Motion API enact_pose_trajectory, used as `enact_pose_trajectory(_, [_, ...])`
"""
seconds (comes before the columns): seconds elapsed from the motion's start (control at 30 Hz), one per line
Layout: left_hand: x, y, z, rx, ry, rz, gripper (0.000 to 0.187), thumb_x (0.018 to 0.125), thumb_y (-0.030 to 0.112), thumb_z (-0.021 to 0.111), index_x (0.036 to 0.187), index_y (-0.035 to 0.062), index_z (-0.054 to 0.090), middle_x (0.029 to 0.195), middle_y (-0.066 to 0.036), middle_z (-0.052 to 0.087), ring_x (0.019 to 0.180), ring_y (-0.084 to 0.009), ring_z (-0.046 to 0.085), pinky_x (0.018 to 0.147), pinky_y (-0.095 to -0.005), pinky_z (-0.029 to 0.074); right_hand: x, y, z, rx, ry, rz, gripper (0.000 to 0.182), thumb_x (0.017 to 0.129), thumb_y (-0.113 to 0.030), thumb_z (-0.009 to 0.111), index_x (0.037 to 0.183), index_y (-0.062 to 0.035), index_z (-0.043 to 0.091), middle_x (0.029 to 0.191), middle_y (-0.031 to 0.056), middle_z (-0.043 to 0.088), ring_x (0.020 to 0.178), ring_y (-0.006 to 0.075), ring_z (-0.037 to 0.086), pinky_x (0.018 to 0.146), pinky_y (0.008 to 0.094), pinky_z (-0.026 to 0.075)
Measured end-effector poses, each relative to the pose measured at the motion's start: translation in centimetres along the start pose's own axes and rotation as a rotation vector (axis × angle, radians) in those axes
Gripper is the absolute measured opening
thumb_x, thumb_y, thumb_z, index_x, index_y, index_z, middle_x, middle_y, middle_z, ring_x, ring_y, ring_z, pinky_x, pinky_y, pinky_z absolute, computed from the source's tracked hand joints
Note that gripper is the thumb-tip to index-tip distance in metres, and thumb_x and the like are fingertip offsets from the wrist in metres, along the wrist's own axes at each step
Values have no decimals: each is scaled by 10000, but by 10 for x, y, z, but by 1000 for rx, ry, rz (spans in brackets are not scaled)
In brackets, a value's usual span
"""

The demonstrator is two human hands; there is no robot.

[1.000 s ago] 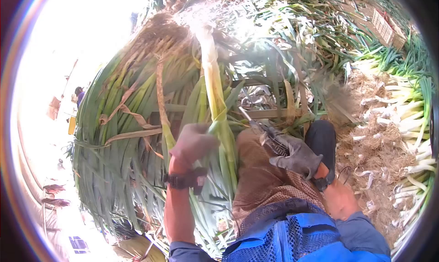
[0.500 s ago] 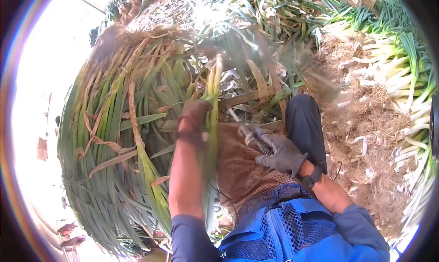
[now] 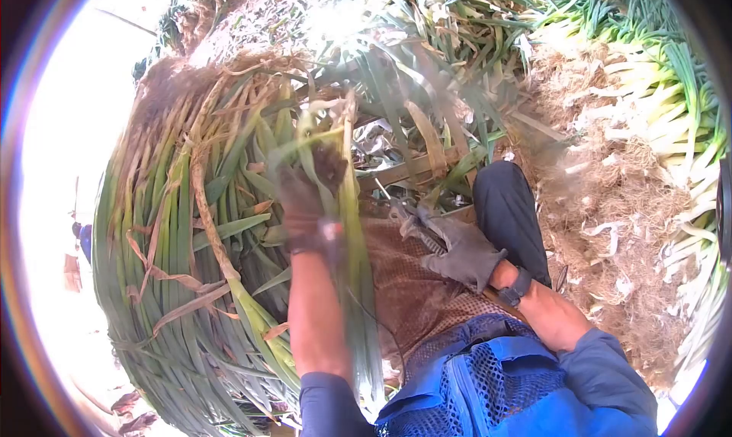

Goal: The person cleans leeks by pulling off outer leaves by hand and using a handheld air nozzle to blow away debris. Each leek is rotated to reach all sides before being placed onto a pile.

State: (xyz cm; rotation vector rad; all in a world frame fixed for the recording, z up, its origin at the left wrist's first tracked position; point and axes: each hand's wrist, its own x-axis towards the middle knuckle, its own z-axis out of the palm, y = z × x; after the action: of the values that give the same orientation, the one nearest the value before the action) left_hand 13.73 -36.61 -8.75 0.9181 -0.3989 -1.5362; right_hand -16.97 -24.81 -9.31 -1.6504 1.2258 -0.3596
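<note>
My left hand (image 3: 305, 197), in a dark glove, grips a long green leek (image 3: 347, 231) that runs from the pile down past my forearm. My right hand (image 3: 457, 250), in a grey glove, is shut on a small knife (image 3: 408, 216) held over my brown-clad thigh. The blade points up and left, close to the leek but apart from it. A big heap of untrimmed leeks (image 3: 183, 231) with dry yellow leaves lies to my left, right against my left arm.
Trimmed white leek stalks (image 3: 671, 132) are stacked at the right. Cut roots and peelings (image 3: 610, 231) cover the ground beside my dark-trousered leg (image 3: 511, 208). Wooden slats (image 3: 412, 166) show under loose leaves ahead. More leeks lie at the top.
My left hand has pulled the leek lower and to the left, its top now drooping. My right hand with the knife has stayed almost still. The view tilted slightly.
</note>
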Motion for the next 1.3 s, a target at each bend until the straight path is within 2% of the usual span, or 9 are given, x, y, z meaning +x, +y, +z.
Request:
enact_pose_trajectory(0.17, [-16, 25, 18, 291, 73, 67, 880, 993, 743, 685, 1536, 68, 534, 1383, -130, 637, 1246, -264, 629, 1020, -435, 571, -7, 15, 2, 182, 25, -54, 828, 879, -374, 838, 1621, -170, 530, 1433, 219, 689, 1306, 391, 687, 1102, 434, 550])
enact_pose_trajectory(0.2, [-8, 16, -1, 420, 153, -48, 829, 923, 690, 805, 1469, 92, 632, 1280, -82, 713, 1108, -269, 721, 1037, -440, 596, -5, 18, 4, 206, 76, -115, 833, 879, -369, 839, 1626, -178, 524, 1432, 213, 692, 1310, 391, 685, 1107, 430, 548])
enact_pose_trajectory(0.4, [-67, -38, -1, 2010, 178, 130, 787, 841, 429, 920, 1476, 43, 661, 1387, -201, 734, 1249, -356, 720, 1061, -424, 572, 52, 4, 5, 114, 74, -103, 769, 862, -355, 833, 1563, -155, 588, 1277, 229, 759, 1154, 445, 739, 1001, 488, 592])
enact_pose_trajectory(0.47, [-79, -38, 22, 2110, 255, 29, 812, 836, 425, 911, 1509, 58, 645, 1379, -228, 730, 1237, -385, 721, 1067, -439, 566, 94, 5, 1, 110, -21, -68, 790, 855, -327, 851, 1584, -186, 583, 1344, 228, 741, 1214, 394, 732, 1035, 465, 576])
enact_pose_trajectory(0.73, [-69, -45, 23, 2159, 330, -89, 731, 843, 409, 871, 1472, 94, 672, 1313, -224, 756, 1203, -422, 733, 1015, -506, 570, 195, -23, -13, -39, 12, 194, 841, 817, -399, 844, 1584, -175, 581, 1334, 241, 746, 1209, 406, 732, 1037, 466, 570])
enact_pose_trajectory(0.87, [-52, -43, 28, 2142, 362, -203, 620, 830, 367, 858, 1365, 93, 706, 1232, -227, 783, 1167, -431, 748, 986, -511, 582, 187, -1, -2, -55, 37, -8, 856, 834, -404, 843, 1612, -186, 558, 1385, 263, 711, 1229, 399, 721, 1040, 458, 567])
enact_pose_trajectory(1.0, [-51, -41, 40, 2106, 335, -307, 595, 805, 410, 878, 1276, 80, 728, 1170, -239, 798, 1116, -438, 764, 964, -515, 591, 125, -6, -23, 282, -86, 210, 845, 868, -262, 893, 1624, -118, 544, 1497, 152, 677, 1294, 250, 679, 1102, 396, 527])
enact_pose_trajectory(1.2, [-81, -53, 63, 1915, 201, -385, 635, 796, 507, 898, 1216, 54, 753, 1184, -252, 793, 1124, -456, 755, 965, -516, 580, 10, 20, -27, 676, -184, -136, 805, 907, -69, 838, 1639, -21, 505, 1675, 94, 529, 1542, 181, 458, 1273, 329, 361])
enact_pose_trajectory(1.3, [-94, -65, 68, 1856, 211, -306, 623, 853, 538, 866, 1208, 39, 750, 1166, -254, 795, 1111, -456, 755, 960, -512, 578, -25, 26, -43, 467, -216, -48, 881, 896, -97, 845, 1678, -22, 445, 1682, 150, 521, 1526, 193, 487, 1256, 344, 392])
